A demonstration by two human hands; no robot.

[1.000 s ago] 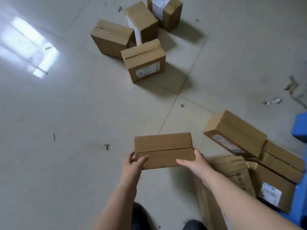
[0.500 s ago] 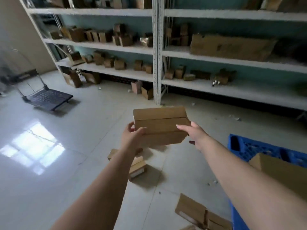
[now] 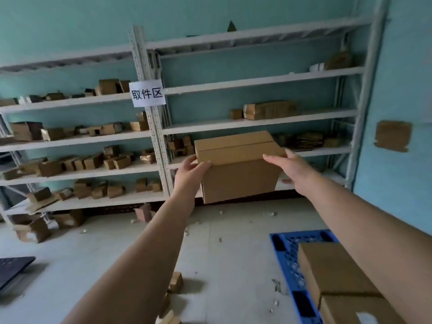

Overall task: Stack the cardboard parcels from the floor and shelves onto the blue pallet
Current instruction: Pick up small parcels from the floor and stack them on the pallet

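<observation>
I hold a plain cardboard parcel [image 3: 238,167] out in front of me at chest height, above the floor. My left hand [image 3: 190,170] grips its left side and my right hand [image 3: 291,167] grips its right side. The blue pallet [image 3: 289,256] lies on the floor at lower right, below and to the right of the held parcel. Two stacked parcels [image 3: 336,281] rest on the pallet, partly hidden by my right forearm.
White metal shelves [image 3: 154,136] along the teal wall carry several small cardboard boxes [image 3: 93,161]. More boxes [image 3: 32,230] lie on the floor at left, and small ones [image 3: 175,281] lie near my left arm. A dark trolley deck [image 3: 11,267] sits at far left.
My view has swung up from the floor to the shelves. The parcel has risen from just above the floor to chest height and moved right, closer to the pallet, both hands keeping hold.
</observation>
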